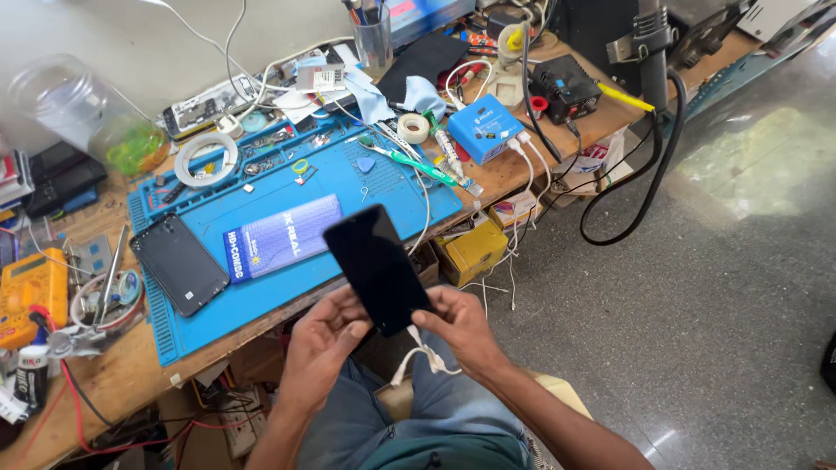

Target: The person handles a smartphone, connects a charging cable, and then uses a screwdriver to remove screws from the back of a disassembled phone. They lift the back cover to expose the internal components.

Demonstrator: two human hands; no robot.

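Just off the desk's front edge, over the lap: black phone (376,268), dark screen up, tilted for inspection. Pinched at its lower end by left hand (319,341) and right hand (463,326), fingers clamped on both sides; white cable (424,355) dangling beneath. Behind, on blue work mat (392,187): second dark phone (178,264), blue packet (283,237). Yellow multimeter (30,283) at left edge.

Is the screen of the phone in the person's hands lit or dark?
Dark: the phone, held by the left hand and right hand, shows a plain black face.
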